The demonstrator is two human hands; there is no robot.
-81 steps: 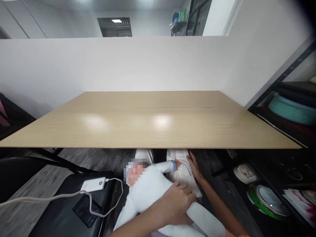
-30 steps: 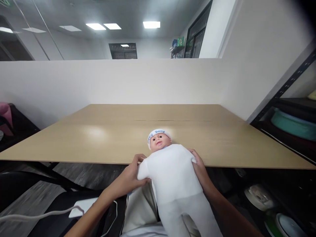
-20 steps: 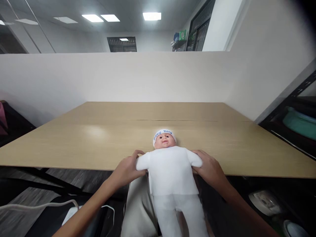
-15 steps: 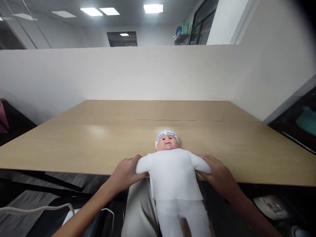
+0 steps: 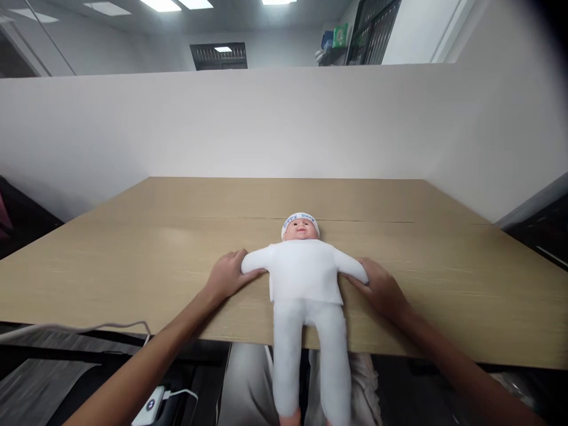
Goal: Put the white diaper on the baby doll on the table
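A baby doll in white clothes and a white headband with blue lettering lies face up at the front edge of the wooden table. Its head points away from me, and its legs hang past the edge over my lap. My left hand is closed around the doll's sleeved arm on the left. Around the other arm, my right hand is closed in the same way. Both doll arms are stretched out to the sides.
Behind the table rises a white partition wall. A white device with a cable plugged in lies below the table at lower left, and a pale cable runs along the table edge. A dark object stands at the right.
The doll has moved forward, farther onto the table, with both hands still holding its arms. More of its legs now shows. My view has shifted slightly.
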